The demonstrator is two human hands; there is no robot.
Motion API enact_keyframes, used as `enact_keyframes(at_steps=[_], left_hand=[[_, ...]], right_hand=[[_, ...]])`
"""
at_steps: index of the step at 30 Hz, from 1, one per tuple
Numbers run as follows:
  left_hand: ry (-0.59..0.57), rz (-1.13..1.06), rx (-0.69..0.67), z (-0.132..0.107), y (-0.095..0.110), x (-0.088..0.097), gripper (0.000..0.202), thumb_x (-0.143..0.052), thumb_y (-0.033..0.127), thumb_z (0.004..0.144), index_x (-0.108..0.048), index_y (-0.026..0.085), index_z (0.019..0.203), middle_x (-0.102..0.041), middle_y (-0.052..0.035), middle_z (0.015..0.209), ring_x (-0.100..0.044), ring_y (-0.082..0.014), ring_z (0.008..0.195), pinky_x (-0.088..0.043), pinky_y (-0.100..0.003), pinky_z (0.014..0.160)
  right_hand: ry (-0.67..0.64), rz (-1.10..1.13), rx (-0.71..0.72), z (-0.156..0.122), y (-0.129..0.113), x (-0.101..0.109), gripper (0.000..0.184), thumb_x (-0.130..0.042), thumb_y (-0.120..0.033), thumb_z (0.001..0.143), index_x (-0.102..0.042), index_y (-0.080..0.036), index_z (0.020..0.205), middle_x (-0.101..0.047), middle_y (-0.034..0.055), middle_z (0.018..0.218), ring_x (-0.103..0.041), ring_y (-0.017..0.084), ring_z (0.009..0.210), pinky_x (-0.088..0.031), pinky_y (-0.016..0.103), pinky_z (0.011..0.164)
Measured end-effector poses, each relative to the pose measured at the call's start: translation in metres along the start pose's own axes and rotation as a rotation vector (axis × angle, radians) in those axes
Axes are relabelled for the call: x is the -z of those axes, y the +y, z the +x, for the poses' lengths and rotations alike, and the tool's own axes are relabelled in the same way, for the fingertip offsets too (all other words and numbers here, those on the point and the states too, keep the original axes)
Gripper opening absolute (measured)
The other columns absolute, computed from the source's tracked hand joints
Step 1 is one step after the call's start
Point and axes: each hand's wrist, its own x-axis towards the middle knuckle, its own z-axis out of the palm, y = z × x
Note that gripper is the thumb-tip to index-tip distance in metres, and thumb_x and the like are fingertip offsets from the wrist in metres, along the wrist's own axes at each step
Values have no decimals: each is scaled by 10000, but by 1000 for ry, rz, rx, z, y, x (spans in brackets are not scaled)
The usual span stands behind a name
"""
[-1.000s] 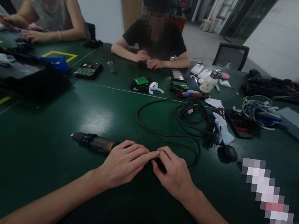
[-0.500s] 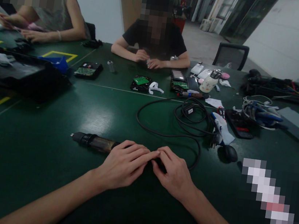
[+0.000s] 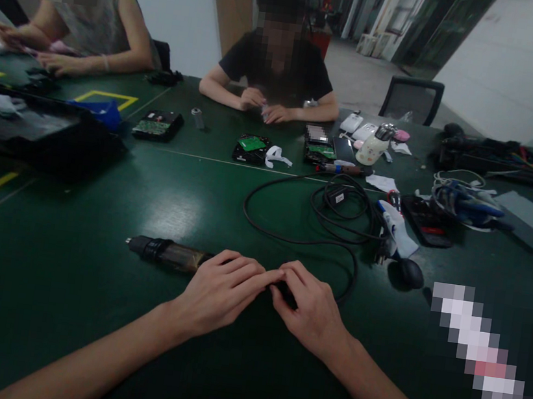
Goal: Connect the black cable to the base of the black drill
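A dark electric screwdriver (image 3: 175,255) lies across the green table, its bit end pointing left. My left hand (image 3: 227,292) is closed over its rear part, and the fingers hide that end. Against the left index fingertip, my right hand (image 3: 308,306) closes with bent fingers around the dark cord end, mostly covered by the hand. From there the black cord (image 3: 353,270) runs right and loops into a coil in front of my hands. The exact joint between cord and screwdriver is hidden.
Hard drives (image 3: 252,148) with green boards stand near a co-worker across the table. A black mouse (image 3: 408,274), an open black case (image 3: 425,220) and a spotted cup (image 3: 374,145) are at right. A large black tray (image 3: 34,136) is at left, near another co-worker.
My hands, the screwdriver and the cord look almost unchanged. The co-workers at the far side have shifted slightly.
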Motion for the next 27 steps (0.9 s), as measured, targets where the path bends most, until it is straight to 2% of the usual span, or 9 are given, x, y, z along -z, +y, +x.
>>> enact_keyframes(at_steps=[7,13,18,23,27], left_hand=[[-3,-26,-6,0,0,1,535,-535,201,1022,-426,243,1545,-691,-30,1306,-647,-174,1183,-455,-376,982],[26,31,5,-1,-1,-3,483,-533,232,1041,-465,250,1519,-718,-23,1222,-679,-167,1096,-468,-371,943],[-1,-8,-12,0,0,0,514,-520,222,1028,-442,234,1536,-703,-49,1277,-663,-188,1165,-472,-378,967],[18,26,7,0,0,-2,474,-512,215,1040,-474,248,1511,-726,-45,1209,-686,-180,1085,-471,-367,941],[-8,2,-7,0,0,-1,515,-518,233,1029,-441,239,1538,-706,-55,1271,-667,-194,1151,-466,-380,969]], right_hand=[[-7,17,-10,0,-1,0,88,-542,-220,1027,-562,-209,1112,-634,59,1120,-662,189,944,-558,316,772],[-17,4,-6,0,-2,1,93,-551,-199,1014,-558,-207,1106,-629,54,1105,-657,189,927,-554,319,752],[-16,6,-10,0,-2,2,82,-540,-209,1022,-560,-211,1101,-635,60,1100,-659,191,931,-561,319,756],[-21,1,-8,1,-2,2,90,-545,-205,1017,-554,-214,1106,-637,62,1108,-658,195,932,-556,318,744],[-19,18,-9,1,-2,1,80,-542,-205,1022,-552,-209,1101,-632,65,1121,-656,193,948,-561,317,771]])
